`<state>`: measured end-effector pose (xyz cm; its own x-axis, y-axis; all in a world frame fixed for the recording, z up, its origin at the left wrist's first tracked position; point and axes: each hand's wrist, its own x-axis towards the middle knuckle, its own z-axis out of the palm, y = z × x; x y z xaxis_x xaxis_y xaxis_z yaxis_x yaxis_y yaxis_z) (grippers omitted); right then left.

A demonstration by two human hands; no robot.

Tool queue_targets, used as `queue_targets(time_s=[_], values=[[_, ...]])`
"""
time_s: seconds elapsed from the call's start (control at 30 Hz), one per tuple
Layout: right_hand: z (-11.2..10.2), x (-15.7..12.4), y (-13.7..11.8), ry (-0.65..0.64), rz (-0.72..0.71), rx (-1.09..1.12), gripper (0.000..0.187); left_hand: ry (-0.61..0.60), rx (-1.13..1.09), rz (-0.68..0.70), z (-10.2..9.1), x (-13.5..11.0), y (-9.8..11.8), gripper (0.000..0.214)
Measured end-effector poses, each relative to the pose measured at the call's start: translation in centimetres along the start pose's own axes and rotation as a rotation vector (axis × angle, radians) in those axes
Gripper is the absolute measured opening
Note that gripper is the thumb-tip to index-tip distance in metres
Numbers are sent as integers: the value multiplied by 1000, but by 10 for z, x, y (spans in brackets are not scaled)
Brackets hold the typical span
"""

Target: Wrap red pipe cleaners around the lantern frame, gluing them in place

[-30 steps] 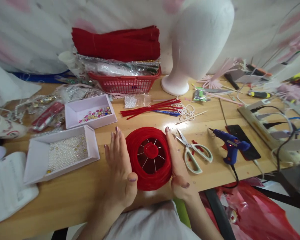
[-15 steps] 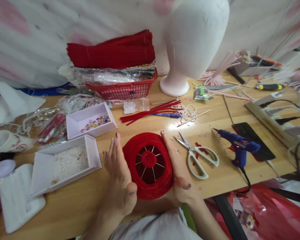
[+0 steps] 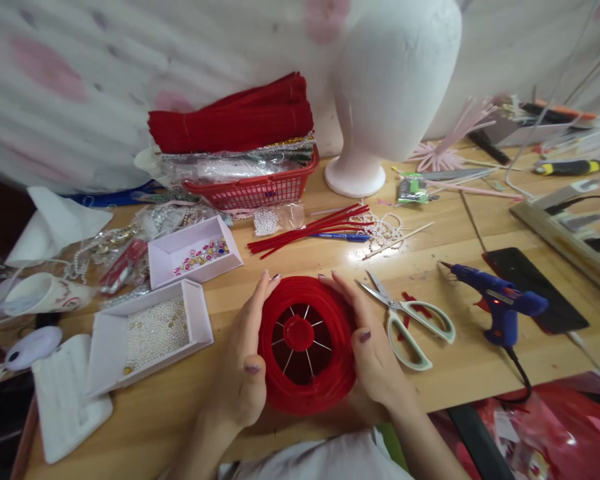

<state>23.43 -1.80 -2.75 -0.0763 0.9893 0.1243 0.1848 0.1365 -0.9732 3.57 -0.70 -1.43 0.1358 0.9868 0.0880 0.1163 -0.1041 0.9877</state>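
Between my two hands stands a round red chenille-stem piece (image 3: 307, 397). It has thick fuzzy coils round a hollow middle, with thin silver wire spokes running out from a small red hub. My left hand (image 3: 243, 367) cups its left side, fingers straight along the wall and thumb towards me. Against the opposite side lies my right hand (image 3: 375, 360), its fingers curving over the far right rim. Scissors (image 3: 403, 313) with pale green handles lie spread just right of my right hand, over short red chenille scraps (image 3: 416, 305).
A blue glue gun (image 3: 503, 300) with a cord and a phone (image 3: 540, 287) lie at right. White trays of pearls (image 3: 203, 317) and gems (image 3: 157, 260) stand at left. Behind are red stems (image 3: 300, 233), a red basket (image 3: 250, 193) and a white foam head (image 3: 395, 87).
My left hand has come in from the left to the red piece's side; a gap showed there before. My right fingers now curl over its rim. The whole view has shifted slightly.
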Motion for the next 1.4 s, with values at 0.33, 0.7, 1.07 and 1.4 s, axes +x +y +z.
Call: queue_targets(time_s=[0.33,0.7,1.07,1.4], values=[[6,1,3,78,-52,-18,63,-110,160,23,-5,10,-1,90],[0,-6,-2,148,-90,-47,68,-76,293,246,-17,1,3,76],[19,-6,6,192,-49,-21,66,29,327,313,-5,10,-6,71],[27,-11,18,309,-28,-18,63,436,149,121,19,-27,-25,62]])
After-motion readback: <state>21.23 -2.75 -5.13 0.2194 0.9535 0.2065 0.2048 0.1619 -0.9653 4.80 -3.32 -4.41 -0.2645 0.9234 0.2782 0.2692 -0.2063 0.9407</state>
